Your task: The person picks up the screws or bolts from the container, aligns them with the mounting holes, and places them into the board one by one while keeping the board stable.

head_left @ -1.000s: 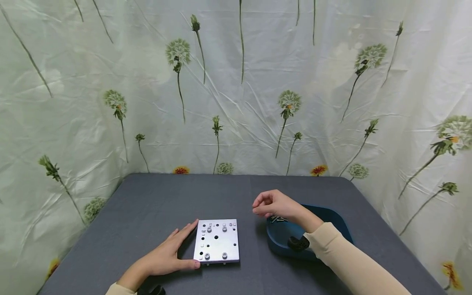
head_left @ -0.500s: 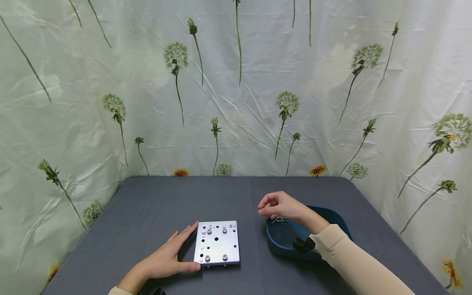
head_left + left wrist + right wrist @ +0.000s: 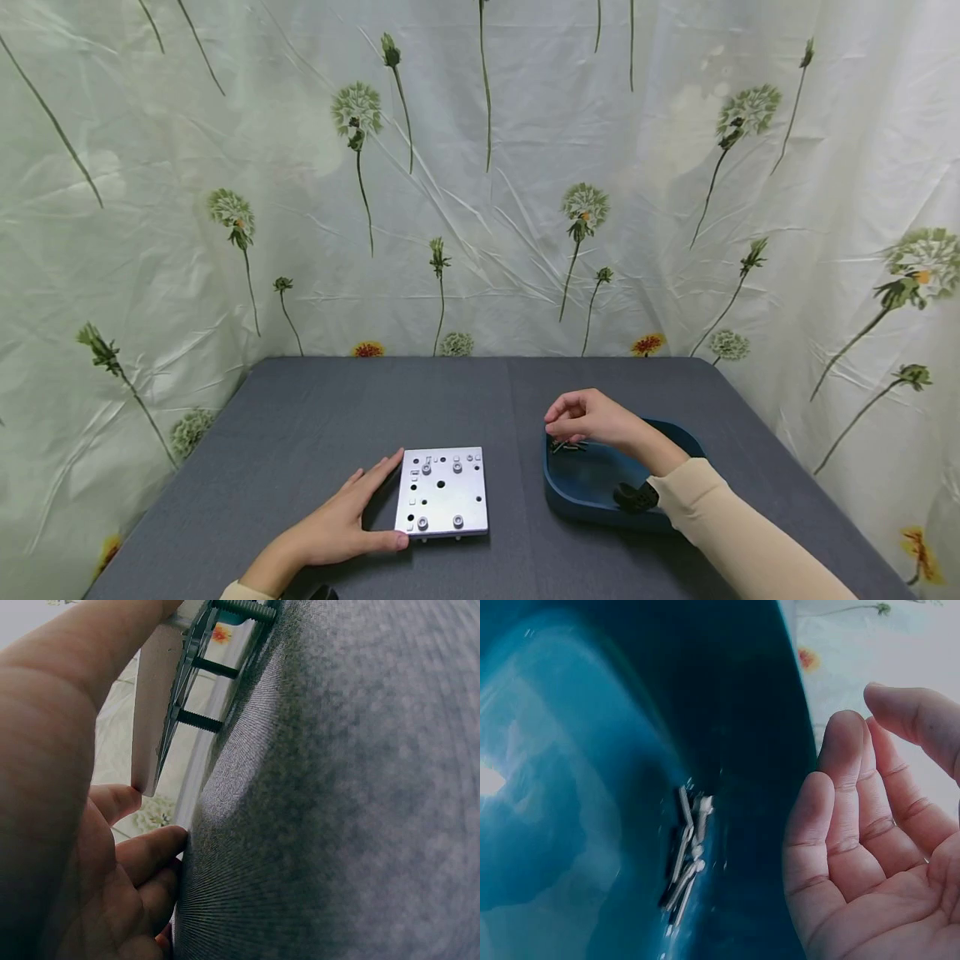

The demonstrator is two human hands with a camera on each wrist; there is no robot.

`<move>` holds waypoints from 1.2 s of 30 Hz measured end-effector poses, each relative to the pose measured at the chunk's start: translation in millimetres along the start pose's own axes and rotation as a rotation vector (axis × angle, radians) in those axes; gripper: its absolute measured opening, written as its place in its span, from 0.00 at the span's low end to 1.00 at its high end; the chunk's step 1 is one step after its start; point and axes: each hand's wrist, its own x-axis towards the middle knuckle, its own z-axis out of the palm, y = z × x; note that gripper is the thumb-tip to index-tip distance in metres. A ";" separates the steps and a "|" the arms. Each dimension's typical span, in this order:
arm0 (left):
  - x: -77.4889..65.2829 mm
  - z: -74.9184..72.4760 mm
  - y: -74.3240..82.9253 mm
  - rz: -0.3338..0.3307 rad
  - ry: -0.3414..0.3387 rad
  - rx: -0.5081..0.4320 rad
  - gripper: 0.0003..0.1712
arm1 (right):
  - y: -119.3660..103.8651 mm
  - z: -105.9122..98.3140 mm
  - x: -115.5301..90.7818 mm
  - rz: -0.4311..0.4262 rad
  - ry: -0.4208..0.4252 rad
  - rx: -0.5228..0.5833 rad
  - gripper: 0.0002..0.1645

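A square silver metal plate (image 3: 441, 492) with holes and several socket-head screws (image 3: 458, 522) stands raised on the table. In the left wrist view, threaded screw shanks (image 3: 200, 720) stick out below it. My left hand (image 3: 337, 518) spans its left side, thumb at the near corner and index fingertip at the far corner. Over the left rim of a blue tray (image 3: 581, 504) is my right hand (image 3: 592, 418), fingers loosely bent, holding nothing. Several loose screws (image 3: 684, 851) lie against the tray's wall below that hand.
A dark grey cloth covers the table (image 3: 360, 400). Behind and beside it hangs a white curtain (image 3: 495, 250) with dandelion prints. A black strap (image 3: 636, 497) with its wrist unit sits at the right wrist, above the tray.
My right hand has moved to the right, from beyond the tray's left edge to over its rim above the screws. My left hand and the plate have stayed in place.
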 end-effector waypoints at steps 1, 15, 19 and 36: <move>0.0 0.0 -0.1 0.002 0.001 0.000 0.67 | 1.5 -1.2 -0.5 0.005 0.002 0.000 0.14; 2.2 1.4 0.0 -0.008 0.009 -0.003 0.68 | 16.6 -14.7 -5.8 0.047 0.025 -0.045 0.15; 2.3 1.5 -0.5 -0.012 0.007 0.000 0.68 | 20.6 -17.1 -8.4 0.045 0.020 -0.071 0.16; 2.7 1.1 -2.4 -0.019 -0.003 -0.008 0.68 | 24.6 -19.9 -8.4 0.126 -0.110 -0.075 0.20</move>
